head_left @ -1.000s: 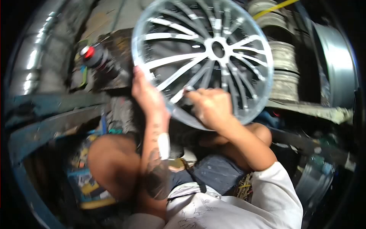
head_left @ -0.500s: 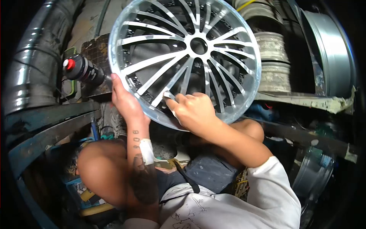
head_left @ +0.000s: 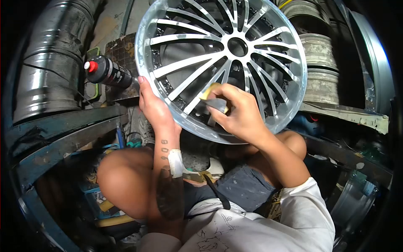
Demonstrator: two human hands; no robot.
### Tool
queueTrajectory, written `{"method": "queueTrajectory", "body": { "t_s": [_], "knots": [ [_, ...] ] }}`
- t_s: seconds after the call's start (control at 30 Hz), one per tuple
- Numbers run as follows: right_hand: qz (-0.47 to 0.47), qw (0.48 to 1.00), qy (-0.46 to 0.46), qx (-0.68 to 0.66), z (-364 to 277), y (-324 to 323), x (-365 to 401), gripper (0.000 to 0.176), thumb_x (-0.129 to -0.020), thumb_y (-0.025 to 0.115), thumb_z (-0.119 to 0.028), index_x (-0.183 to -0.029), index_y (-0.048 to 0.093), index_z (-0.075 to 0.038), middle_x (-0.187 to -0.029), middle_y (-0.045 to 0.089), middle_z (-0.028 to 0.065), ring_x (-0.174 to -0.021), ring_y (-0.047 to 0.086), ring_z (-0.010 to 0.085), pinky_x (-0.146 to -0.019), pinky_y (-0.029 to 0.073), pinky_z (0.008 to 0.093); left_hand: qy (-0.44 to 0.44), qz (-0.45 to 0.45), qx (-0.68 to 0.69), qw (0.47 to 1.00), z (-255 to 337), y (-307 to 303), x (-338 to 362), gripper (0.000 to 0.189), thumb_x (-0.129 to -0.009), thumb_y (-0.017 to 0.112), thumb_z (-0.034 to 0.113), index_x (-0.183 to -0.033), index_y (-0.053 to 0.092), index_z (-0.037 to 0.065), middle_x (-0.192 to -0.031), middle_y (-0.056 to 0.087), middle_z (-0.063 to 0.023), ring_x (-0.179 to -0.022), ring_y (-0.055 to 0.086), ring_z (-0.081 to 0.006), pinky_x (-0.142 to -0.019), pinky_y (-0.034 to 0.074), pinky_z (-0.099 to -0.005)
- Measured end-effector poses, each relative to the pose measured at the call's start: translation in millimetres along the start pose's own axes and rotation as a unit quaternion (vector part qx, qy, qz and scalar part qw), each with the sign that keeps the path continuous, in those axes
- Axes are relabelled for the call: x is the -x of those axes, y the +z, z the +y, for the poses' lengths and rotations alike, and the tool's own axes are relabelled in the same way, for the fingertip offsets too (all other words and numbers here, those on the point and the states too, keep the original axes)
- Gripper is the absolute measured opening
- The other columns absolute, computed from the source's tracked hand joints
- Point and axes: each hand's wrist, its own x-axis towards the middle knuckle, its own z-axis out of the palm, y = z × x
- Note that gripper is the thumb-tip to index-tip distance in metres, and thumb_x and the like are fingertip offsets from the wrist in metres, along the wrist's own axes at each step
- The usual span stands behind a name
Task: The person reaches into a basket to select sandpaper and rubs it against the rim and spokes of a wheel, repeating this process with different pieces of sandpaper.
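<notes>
A multi-spoke car wheel rim (head_left: 252, 47), silver on its spoke faces and dark between them, is tilted up in front of my knees. My left hand (head_left: 157, 111) grips its outer lip at the lower left, thumb along the edge and the other fingers hidden behind. Over the lower spokes, my right hand (head_left: 243, 111) pinches a folded piece of sandpaper (head_left: 216, 103), grey on one face and yellowish on the other. The paper overlaps one spoke near its outer end.
A dark bottle (head_left: 113, 74) with a red and white cap lies left of the wheel. Metal drums (head_left: 54, 63) line the left side. Stacked rims (head_left: 321, 69) stand at the right, above a pale ledge (head_left: 348, 113). A blue-grey metal beam (head_left: 71, 134) runs at the lower left.
My right hand has turned and lifted slightly from the spokes, bringing the sandpaper into plain view. The whole scene has shifted right in the view; my left hand keeps its grip.
</notes>
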Motion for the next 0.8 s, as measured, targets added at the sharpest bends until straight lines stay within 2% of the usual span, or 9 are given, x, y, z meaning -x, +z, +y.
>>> {"method": "queueTrajectory", "body": {
  "t_s": [0.13, 0.23, 0.27, 0.4, 0.5, 0.53, 0.57, 0.67, 0.8],
  "knots": [
    [-0.013, 0.989, -0.018, -0.148, 11, 1, 2, 0.020, -0.086, 0.077, -0.005, -0.101, 0.066, -0.002, -0.108, 0.069, 0.0094, -0.102, 0.066, 0.0195, -0.090, 0.049, 0.0319, 0.029, 0.009, -0.021, 0.999, -2, -1, -2, 0.058, -0.113, 0.048, 0.048, -0.138, 0.058, -0.003, -0.128, 0.067, -0.0141, -0.111, 0.068, -0.0233, -0.097, 0.055, -0.0367],
    [-0.040, 0.942, 0.029, -0.332, 5, 2, 10, 0.014, -0.088, 0.074, -0.003, -0.100, 0.066, -0.002, -0.106, 0.070, 0.0061, -0.101, 0.067, 0.0194, -0.093, 0.050, 0.0310, 0.006, 0.010, -0.012, 1.000, -3, -4, -2, 0.058, -0.113, 0.047, 0.048, -0.137, 0.058, -0.003, -0.127, 0.068, -0.0137, -0.111, 0.068, -0.0230, -0.096, 0.056, -0.0367],
    [-0.101, 0.882, 0.136, -0.440, 1, -2, 13, 0.009, -0.092, 0.071, -0.004, -0.099, 0.066, -0.002, -0.105, 0.071, 0.0050, -0.100, 0.068, 0.0168, -0.096, 0.050, 0.0303, -0.002, 0.007, -0.016, 1.000, -2, -5, -1, 0.057, -0.113, 0.047, 0.048, -0.137, 0.058, -0.003, -0.126, 0.068, -0.0136, -0.110, 0.069, -0.0230, -0.096, 0.056, -0.0368],
    [-0.107, 0.807, 0.226, -0.536, -4, 5, 20, 0.013, -0.094, 0.072, -0.010, -0.095, 0.061, -0.004, -0.093, 0.066, 0.0033, -0.090, 0.064, 0.0114, -0.086, 0.050, 0.0286, 0.005, 0.005, -0.011, 1.000, -1, -3, 0, 0.056, -0.113, 0.047, 0.047, -0.137, 0.058, -0.003, -0.125, 0.069, -0.0144, -0.107, 0.070, -0.0239, -0.094, 0.058, -0.0382],
    [-0.110, 0.897, 0.186, -0.385, -4, 0, 17, 0.015, -0.093, 0.073, -0.011, -0.092, 0.060, -0.004, -0.087, 0.060, 0.0024, -0.081, 0.058, 0.0137, -0.076, 0.047, 0.0312, 0.025, 0.014, -0.018, 0.999, -4, -3, -3, 0.056, -0.113, 0.045, 0.048, -0.137, 0.057, -0.002, -0.123, 0.070, -0.0159, -0.104, 0.073, -0.0264, -0.092, 0.061, -0.0405],
    [-0.061, 0.972, 0.002, -0.229, 7, 8, 10, 0.017, -0.093, 0.074, -0.013, -0.093, 0.061, -0.002, -0.088, 0.057, 0.0072, -0.076, 0.053, 0.0194, -0.071, 0.042, 0.0329, 0.024, 0.016, -0.020, 0.999, -4, -3, -3, 0.056, -0.113, 0.046, 0.047, -0.137, 0.057, -0.002, -0.124, 0.070, -0.0160, -0.104, 0.073, -0.0265, -0.092, 0.061, -0.0405],
    [-0.048, 0.994, -0.068, -0.067, 9, 3, 8, 0.018, -0.091, 0.074, -0.012, -0.096, 0.063, 0.001, -0.096, 0.057, 0.0134, -0.080, 0.058, 0.0272, -0.073, 0.047, 0.0352, 0.023, 0.019, -0.023, 0.999, -4, -3, -3, 0.055, -0.113, 0.046, 0.047, -0.137, 0.057, -0.002, -0.124, 0.070, -0.0161, -0.105, 0.073, -0.0265, -0.093, 0.061, -0.0404],
    [-0.046, 0.994, -0.060, 0.082, -6, 1, 3, 0.014, -0.088, 0.075, -0.004, -0.099, 0.067, -0.001, -0.100, 0.062, 0.0159, -0.093, 0.067, 0.0367, -0.080, 0.055, 0.0449, 0.027, 0.015, -0.011, 0.999, -3, -1, -3, 0.054, -0.113, 0.046, 0.045, -0.137, 0.058, -0.002, -0.124, 0.070, -0.0165, -0.107, 0.073, -0.0272, -0.093, 0.062, -0.0421],
    [-0.054, 0.981, -0.088, 0.167, -3, 14, 6, 0.030, -0.086, 0.076, -0.003, -0.116, 0.073, -0.005, -0.103, 0.065, 0.0171, -0.094, 0.069, 0.0352, -0.081, 0.058, 0.0453, 0.034, 0.020, -0.025, 0.999, -3, -1, -2, 0.054, -0.113, 0.047, 0.045, -0.138, 0.057, -0.003, -0.127, 0.068, -0.0162, -0.109, 0.072, -0.0256, -0.095, 0.060, -0.0411]
  ]
}}
